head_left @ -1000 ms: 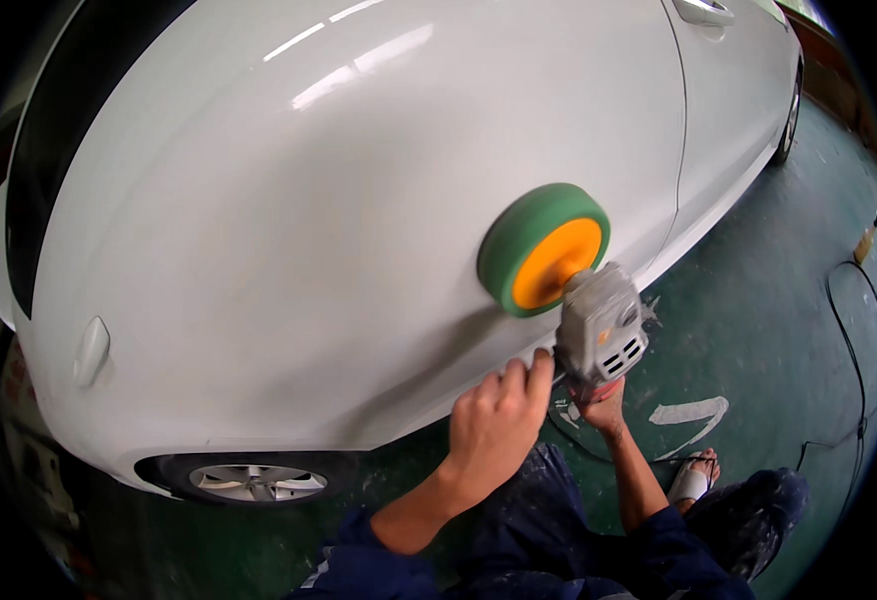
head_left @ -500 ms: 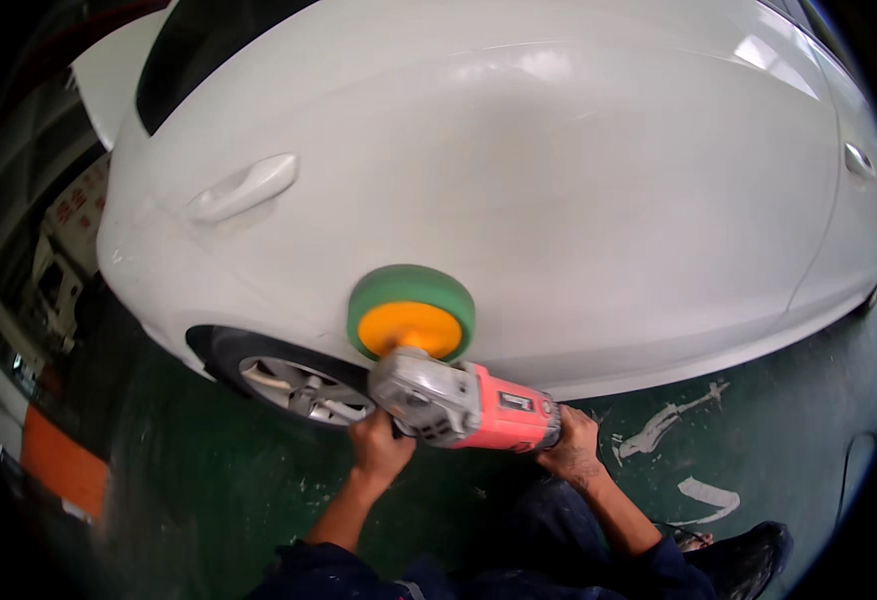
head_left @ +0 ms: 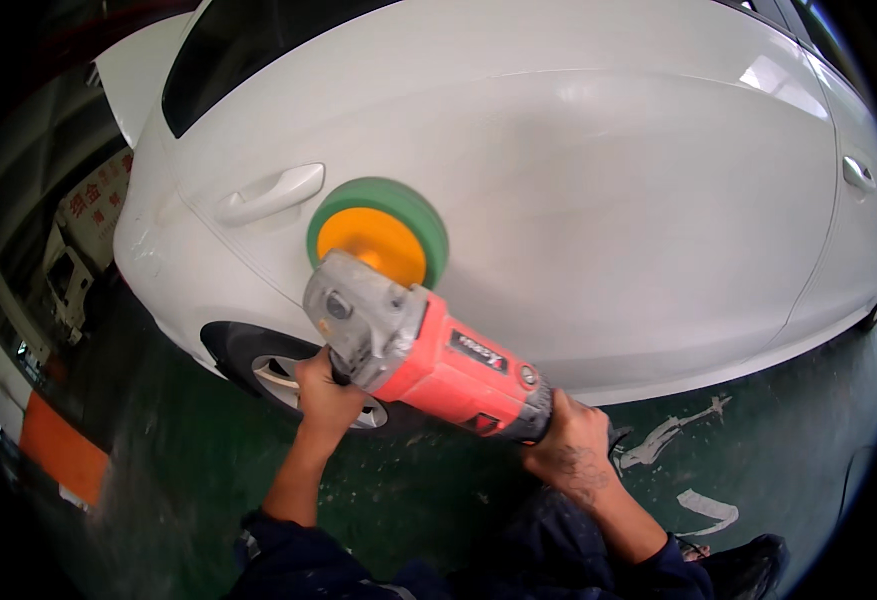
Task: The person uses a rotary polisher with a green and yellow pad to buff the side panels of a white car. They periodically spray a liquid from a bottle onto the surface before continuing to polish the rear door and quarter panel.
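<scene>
A red and grey polishing machine point(head_left: 454, 365) is held between my two hands, tilted up to the left. Its round green foam pad point(head_left: 435, 218) with an orange backing plate point(head_left: 399, 245) lies against the white car door point(head_left: 599, 220), just right of and below a white door handle point(head_left: 277, 193). My left hand point(head_left: 331, 388) is closed around a dark side handle by the grey head. At the rear end of the body, my right hand point(head_left: 571, 445) wraps the dark grip. The pad's contact face is hidden against the panel.
Below the door's left part is a car wheel point(head_left: 269, 375). Another door handle point(head_left: 859, 174) sits at the far right. An orange panel point(head_left: 64, 450) stands at the left. The green floor point(head_left: 399, 500) bears white marks, and a dark cable point(head_left: 847, 480) lies at right.
The polishing machine has moved up and left across the door, from above the wheel toward the handle. Both hands have kept their grip, and the left has shifted left with it.
</scene>
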Demonstrator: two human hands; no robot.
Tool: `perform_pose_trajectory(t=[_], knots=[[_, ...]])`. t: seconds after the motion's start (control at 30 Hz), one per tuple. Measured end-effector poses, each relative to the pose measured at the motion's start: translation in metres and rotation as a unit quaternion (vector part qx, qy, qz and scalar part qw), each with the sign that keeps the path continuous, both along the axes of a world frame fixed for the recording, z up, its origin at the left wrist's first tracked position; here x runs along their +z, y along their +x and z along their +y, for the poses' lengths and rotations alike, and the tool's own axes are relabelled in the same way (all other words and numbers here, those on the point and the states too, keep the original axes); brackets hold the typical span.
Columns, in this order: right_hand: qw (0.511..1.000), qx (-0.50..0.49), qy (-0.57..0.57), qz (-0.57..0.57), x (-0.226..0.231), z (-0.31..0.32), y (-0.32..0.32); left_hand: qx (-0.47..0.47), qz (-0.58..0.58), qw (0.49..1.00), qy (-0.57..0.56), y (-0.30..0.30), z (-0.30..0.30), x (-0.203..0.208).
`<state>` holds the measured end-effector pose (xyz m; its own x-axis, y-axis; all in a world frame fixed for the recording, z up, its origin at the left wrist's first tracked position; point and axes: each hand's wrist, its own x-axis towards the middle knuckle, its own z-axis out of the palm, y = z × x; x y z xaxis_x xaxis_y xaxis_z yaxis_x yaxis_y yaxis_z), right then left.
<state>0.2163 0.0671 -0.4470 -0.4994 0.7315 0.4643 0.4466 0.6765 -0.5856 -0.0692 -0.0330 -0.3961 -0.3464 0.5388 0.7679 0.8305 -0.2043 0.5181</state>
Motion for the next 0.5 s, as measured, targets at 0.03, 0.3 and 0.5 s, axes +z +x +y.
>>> perform_pose_trajectory(t=[0.03, 0.3, 0.5], knots=[[1.0, -0.008, -0.003, 0.02, 0.001, 0.002, 0.013, 0.014, 0.028, 0.999, -0.038, 0.003, 0.003, -0.001], [0.977, -0.077, -0.077, 0.184, -0.03, 0.024, 0.084, -0.013, 0.214, 0.971, -0.107, 0.114, 0.055, 0.042], [0.964, -0.097, -0.091, 0.23, -0.062, 0.041, 0.114, -0.074, 0.291, 0.942, -0.147, 0.159, 0.087, 0.046]])
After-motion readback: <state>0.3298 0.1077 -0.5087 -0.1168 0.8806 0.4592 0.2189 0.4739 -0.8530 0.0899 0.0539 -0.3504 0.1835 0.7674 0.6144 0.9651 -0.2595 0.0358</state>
